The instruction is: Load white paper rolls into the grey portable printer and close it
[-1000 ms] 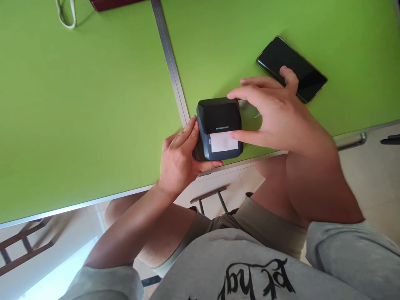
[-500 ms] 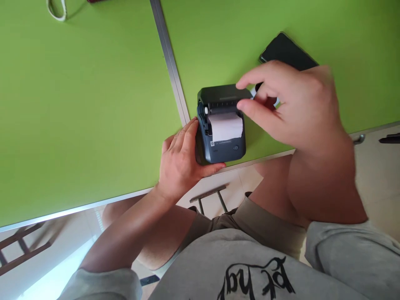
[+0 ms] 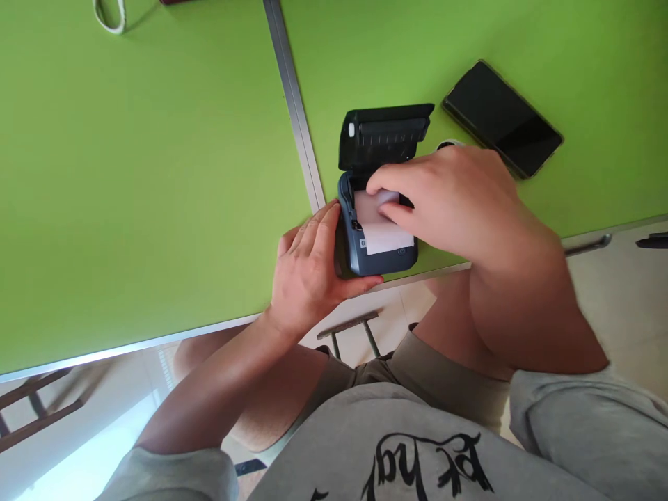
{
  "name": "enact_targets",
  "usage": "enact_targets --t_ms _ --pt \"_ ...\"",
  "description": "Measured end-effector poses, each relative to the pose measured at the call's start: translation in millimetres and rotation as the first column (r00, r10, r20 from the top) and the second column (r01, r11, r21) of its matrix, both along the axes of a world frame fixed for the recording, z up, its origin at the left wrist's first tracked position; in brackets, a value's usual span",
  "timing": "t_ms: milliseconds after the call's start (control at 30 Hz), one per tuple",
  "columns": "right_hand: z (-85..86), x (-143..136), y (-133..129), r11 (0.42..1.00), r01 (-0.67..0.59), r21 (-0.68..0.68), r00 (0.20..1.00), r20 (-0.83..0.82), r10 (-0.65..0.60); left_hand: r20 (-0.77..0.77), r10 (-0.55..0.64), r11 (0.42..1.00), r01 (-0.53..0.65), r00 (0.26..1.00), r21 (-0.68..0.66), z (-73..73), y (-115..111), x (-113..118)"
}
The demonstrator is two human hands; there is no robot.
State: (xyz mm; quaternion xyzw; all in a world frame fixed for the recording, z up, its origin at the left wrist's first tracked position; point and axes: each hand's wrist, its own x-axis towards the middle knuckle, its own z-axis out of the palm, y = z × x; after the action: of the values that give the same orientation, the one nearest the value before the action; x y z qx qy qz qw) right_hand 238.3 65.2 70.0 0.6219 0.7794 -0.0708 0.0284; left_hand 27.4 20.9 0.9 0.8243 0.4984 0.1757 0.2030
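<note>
A small dark blue label printer (image 3: 385, 263) stands at the table's near edge with its black lid (image 3: 389, 139) raised. Inside it sits a white paper roll (image 3: 370, 209), its loose end hanging over the printer's front. My left hand (image 3: 310, 268) grips the printer's left side, fingers along the side and thumb at the near front. My right hand (image 3: 443, 198) reaches into the compartment from the right, thumb and index finger on the paper roll. Its other fingers are hidden beneath the hand.
A black phone (image 3: 504, 118) lies beyond my right hand on the green table (image 3: 156, 174). A metal strip (image 3: 295, 104) crosses the tabletop left of the printer. A white loop (image 3: 110, 17) is at the far left. Below the edge, a stool (image 3: 347, 325) shows between my legs.
The printer's lid has swung up, away from me. My right hand has moved left and down from beside the lid onto the paper roll. My left hand stays on the printer.
</note>
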Motion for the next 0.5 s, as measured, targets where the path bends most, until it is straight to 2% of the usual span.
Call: enact_targets --t_ms 167,300,400,467,500 --pt "-5.1 0.1 8.3 0.994 -0.095 -0.048 0.995 -0.013 0.094 0.008 -0.029 0.999 0.029 1.0 -0.012 1.7 0.3 -1.3" --pt "5.3 4.4 7.8 0.996 -0.093 -0.012 0.995 -0.039 0.092 0.006 -0.033 0.999 0.033 0.999 -0.013 2.8 0.7 -2.0" --pt "16.5 19.8 2.8 0.995 -0.094 0.038 0.949 -0.297 0.101 0.01 -0.034 0.999 0.034 0.999 -0.004 2.9 1.0 -1.7" --pt "15.0 39.1 2.4 0.996 -0.03 0.083 0.821 -0.566 0.071 0.017 -0.03 1.0 0.03 0.999 0.007 2.3 1.1 -1.4" --pt "9.6 51.0 4.1 0.985 0.015 0.172 0.74 -0.664 0.105 0.02 -0.027 1.0 0.027 0.999 0.009 1.9 1.1 -1.3"
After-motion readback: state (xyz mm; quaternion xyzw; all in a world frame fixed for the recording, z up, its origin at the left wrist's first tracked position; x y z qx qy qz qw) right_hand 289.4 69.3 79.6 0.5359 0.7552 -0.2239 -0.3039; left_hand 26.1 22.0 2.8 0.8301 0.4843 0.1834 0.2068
